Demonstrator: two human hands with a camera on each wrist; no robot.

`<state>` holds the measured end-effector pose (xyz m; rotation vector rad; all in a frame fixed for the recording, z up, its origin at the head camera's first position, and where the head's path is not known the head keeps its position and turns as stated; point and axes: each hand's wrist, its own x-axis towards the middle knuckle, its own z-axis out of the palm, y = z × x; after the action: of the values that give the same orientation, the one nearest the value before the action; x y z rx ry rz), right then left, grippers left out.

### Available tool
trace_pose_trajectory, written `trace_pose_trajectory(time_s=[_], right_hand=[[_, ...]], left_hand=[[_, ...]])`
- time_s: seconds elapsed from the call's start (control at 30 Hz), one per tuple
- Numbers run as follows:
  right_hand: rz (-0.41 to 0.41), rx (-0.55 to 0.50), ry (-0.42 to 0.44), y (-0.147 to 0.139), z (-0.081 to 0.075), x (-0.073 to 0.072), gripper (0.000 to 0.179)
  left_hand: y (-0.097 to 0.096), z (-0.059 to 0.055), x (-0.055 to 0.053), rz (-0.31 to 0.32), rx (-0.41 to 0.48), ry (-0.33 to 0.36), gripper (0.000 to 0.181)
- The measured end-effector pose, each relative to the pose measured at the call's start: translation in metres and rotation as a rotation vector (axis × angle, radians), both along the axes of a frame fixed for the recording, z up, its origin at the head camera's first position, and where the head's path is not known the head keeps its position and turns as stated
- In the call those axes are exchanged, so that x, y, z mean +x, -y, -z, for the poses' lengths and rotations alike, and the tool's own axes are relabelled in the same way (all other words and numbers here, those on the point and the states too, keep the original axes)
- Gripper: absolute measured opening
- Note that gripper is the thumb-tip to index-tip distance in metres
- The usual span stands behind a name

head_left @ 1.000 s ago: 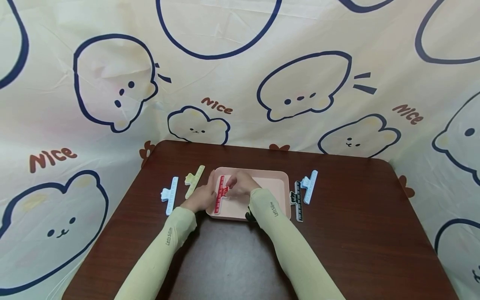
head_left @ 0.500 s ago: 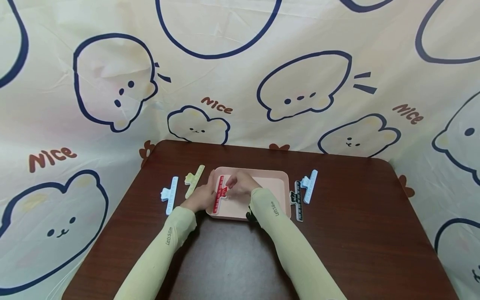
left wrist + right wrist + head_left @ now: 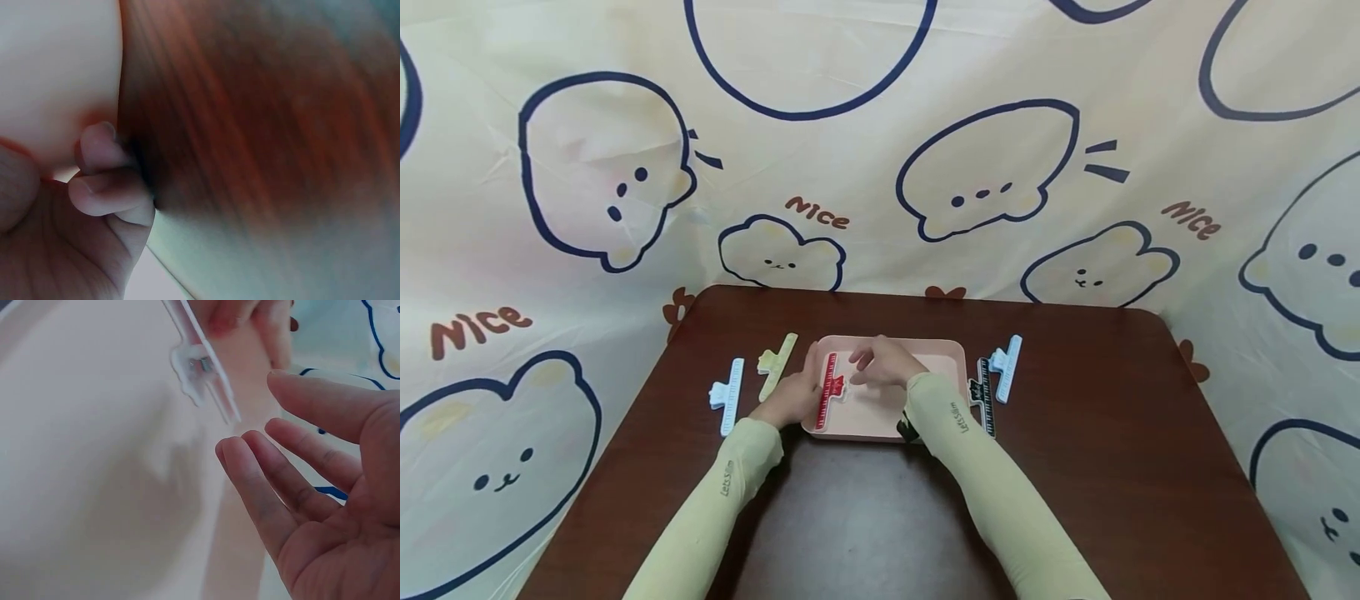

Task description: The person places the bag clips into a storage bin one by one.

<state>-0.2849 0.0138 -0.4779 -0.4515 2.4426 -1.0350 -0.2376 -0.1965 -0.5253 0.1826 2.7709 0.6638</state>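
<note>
A red ruler clip [image 3: 828, 390] with a white border lies along the left side inside the pink tray [image 3: 925, 351]. In the right wrist view the clip [image 3: 199, 365] shows its pale side and spring. My left hand [image 3: 796, 396] holds the tray's left wall, with curled fingers [image 3: 103, 150] against the tray's edge in the left wrist view. To the right of the clip, my right hand [image 3: 883, 363] hovers over the tray, fingers apart and holding nothing. Its fingertips [image 3: 240, 453] are a short way from the clip's end.
Left of the tray lie a yellow clip [image 3: 777, 367] and a light blue clip [image 3: 727, 397]. On its right are a black clip [image 3: 986, 398] and another light blue clip [image 3: 1009, 369]. The dark wooden table [image 3: 1112, 467] meets a cartoon-printed cloth [image 3: 985, 275] behind.
My right hand has let go of the red ruler clip, spread its fingers and drawn slightly right. My left hand stays at the tray. The head view has shifted a little right.
</note>
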Motion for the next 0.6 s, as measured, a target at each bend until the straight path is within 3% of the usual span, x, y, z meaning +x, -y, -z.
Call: trace_pose_trajectory(time_s=[0.23,0.6], right_hand=[[0.017,0.009,-0.050,-0.030,-0.015,0.004,0.043],[0.105,0.043,-0.132,-0.118,-0.027,-0.006,0.039]], left_hand=[[0.002,0.002,0.001,0.021,0.000,-0.025,0.079],[0.000,0.004,0.000,0.017,0.001,-0.036,0.076]])
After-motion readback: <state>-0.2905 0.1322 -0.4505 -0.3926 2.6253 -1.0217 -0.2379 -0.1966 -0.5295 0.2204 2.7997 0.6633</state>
